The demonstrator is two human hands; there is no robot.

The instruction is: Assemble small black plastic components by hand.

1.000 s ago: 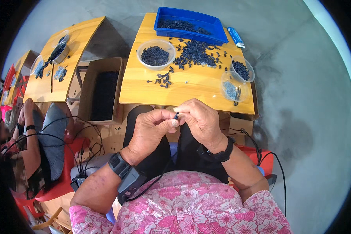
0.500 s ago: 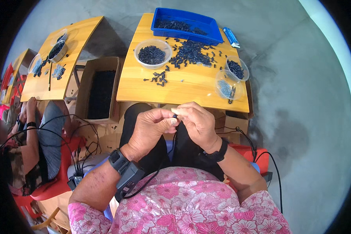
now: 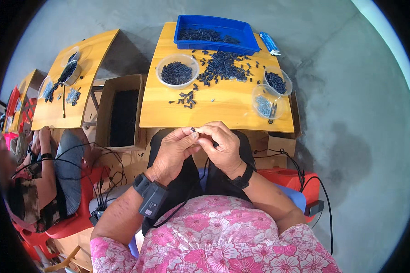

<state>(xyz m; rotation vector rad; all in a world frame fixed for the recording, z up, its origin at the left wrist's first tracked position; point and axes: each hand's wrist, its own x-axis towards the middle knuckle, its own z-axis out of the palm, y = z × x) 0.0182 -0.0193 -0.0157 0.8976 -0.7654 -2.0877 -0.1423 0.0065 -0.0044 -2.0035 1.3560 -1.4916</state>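
Above my lap, just off the table's near edge, my left hand (image 3: 171,154) pinches a small black plastic part (image 3: 193,129) between thumb and index finger. My right hand (image 3: 222,148) is closed against it, its fingertips meeting the left ones beside the part. Whatever the right fingers hold is too small or hidden to make out. On the table ahead lies a loose heap of similar black parts (image 3: 223,68). A smaller group of black pieces (image 3: 186,99) lies closer to me, below a clear tub of black parts (image 3: 176,73).
A blue tray (image 3: 216,44) with black parts stands at the table's (image 3: 214,112) far side. To the right are a clear tub of black parts (image 3: 276,82) and one of small grey pieces (image 3: 263,105). Cardboard box (image 3: 107,123) on the left; another person's hand (image 3: 44,136) beyond.
Both hands, still together, have shifted slightly left in view. The right fingers have tilted, and the black part now shows at the left fingertips. The view has shifted a little.
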